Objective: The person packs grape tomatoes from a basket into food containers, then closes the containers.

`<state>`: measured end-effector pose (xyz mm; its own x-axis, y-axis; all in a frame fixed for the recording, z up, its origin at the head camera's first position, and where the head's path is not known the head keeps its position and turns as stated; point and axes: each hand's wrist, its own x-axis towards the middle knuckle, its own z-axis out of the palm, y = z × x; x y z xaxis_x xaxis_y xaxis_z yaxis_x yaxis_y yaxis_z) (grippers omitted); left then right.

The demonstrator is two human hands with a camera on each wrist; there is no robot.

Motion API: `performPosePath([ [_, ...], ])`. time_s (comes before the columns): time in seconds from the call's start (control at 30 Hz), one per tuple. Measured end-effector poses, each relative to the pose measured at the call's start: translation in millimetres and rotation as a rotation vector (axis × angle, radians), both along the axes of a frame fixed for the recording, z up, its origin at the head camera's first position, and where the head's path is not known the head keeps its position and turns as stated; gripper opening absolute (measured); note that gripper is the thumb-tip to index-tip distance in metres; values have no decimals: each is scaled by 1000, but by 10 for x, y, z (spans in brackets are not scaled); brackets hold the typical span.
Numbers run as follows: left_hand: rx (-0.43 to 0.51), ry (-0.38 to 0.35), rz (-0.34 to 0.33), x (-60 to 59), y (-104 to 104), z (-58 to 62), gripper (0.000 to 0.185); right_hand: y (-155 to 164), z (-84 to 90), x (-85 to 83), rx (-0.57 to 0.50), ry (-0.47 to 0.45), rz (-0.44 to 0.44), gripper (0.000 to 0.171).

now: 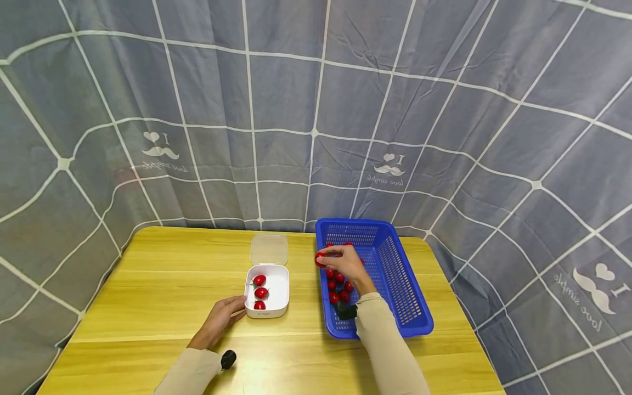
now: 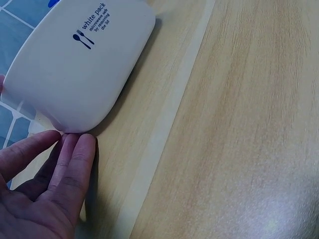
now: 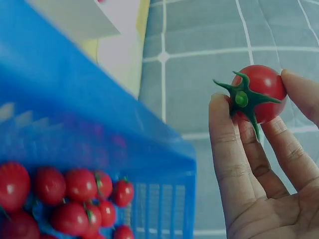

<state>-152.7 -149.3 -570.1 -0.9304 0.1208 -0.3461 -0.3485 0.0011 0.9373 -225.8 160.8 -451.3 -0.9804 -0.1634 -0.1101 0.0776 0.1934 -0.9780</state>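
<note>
Only the right wrist view shows the right hand (image 3: 264, 164) pinching a green-stemmed tomato (image 3: 259, 94); left hand (image 2: 47, 194) relaxed.

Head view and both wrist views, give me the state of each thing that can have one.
White box: open, three tomatoes inside.
Lid: off, lying behind the box.
Blue basket: upright, tomatoes inside.
Tomato: pinched, lifted above the basket.
Left hand: fingers touching the box.
Right hand: holding the tomato.

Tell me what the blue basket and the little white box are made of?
Blue basket: probably rigid plastic, its walls a moulded mesh of small holes. White box: looks like smooth matte plastic; its side is printed "white pack, microwave safe". Its frosted lid looks plastic too.
</note>
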Motion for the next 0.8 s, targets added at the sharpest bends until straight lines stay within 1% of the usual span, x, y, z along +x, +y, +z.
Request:
performPosePath([
  [0.1, 1, 1, -3, 3, 3, 8, 50, -111, -36, 0, 8, -4, 37, 27],
  [0.27, 5, 2, 5, 7, 1, 11, 50, -304, -111, -3, -24, -37, 104, 28],
  [0.3, 5, 3, 5, 8, -2, 10, 50, -343, -88, 16, -30, -43, 127, 29],
  [0.43, 10, 9, 3, 8, -7, 11, 50, -485, -167, 23, -33, -54, 193, 29],
  [0.5, 9, 6, 5, 5, -3, 15, 50, -552, -219, 26, -22, -50, 216, 28],
  [0.53, 9, 4, 5, 5, -2, 17, 50, -583, -283, 12, -15, -46, 221, 27],
  [0.57, 8, 2, 4, 4, 0, 20, 51, -615, -309, 19, -8, -44, 224, 26],
  [0.8, 4, 3, 0, 8, 2, 21, 51, -821, -448, 65, 104, -34, 250, 21],
])
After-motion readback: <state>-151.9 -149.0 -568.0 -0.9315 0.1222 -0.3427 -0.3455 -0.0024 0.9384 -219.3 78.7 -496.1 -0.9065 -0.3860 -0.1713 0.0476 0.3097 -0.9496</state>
